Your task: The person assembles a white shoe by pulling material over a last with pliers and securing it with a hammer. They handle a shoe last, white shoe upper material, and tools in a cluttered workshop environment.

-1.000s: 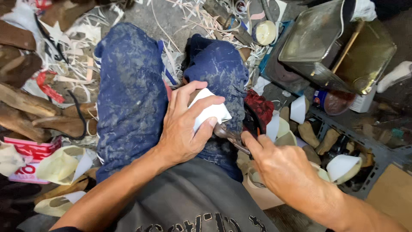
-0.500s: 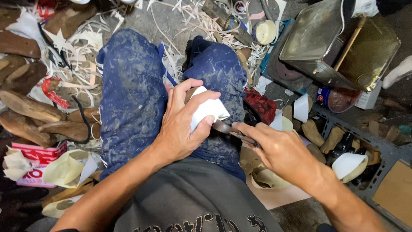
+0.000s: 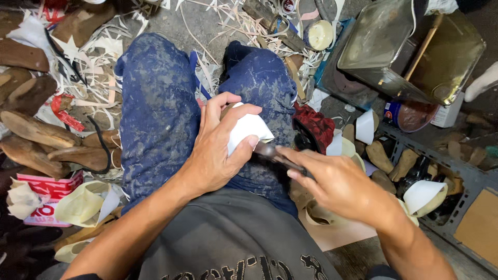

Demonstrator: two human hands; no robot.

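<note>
My left hand (image 3: 218, 148) wraps around a white shoe piece (image 3: 248, 129) and holds it on my right thigh. My right hand (image 3: 340, 184) grips a dark metal tool (image 3: 277, 155), pliers by the look of it, whose tip touches the lower edge of the white piece. Both knees in stained blue trousers (image 3: 155, 109) fill the middle of the head view. How the tool's jaws meet the piece is hidden by my fingers.
Wooden shoe lasts (image 3: 36, 129) lie at the left among white trimmings (image 3: 228, 21). An open metal tin (image 3: 410, 52) with a stick stands at the upper right beside a round can (image 3: 407, 114). A red cloth (image 3: 314, 127) and pale shoe parts (image 3: 423, 194) lie at right.
My left hand has turned the white piece a little and my right hand has slid the tool closer under it. The view has shifted slightly.
</note>
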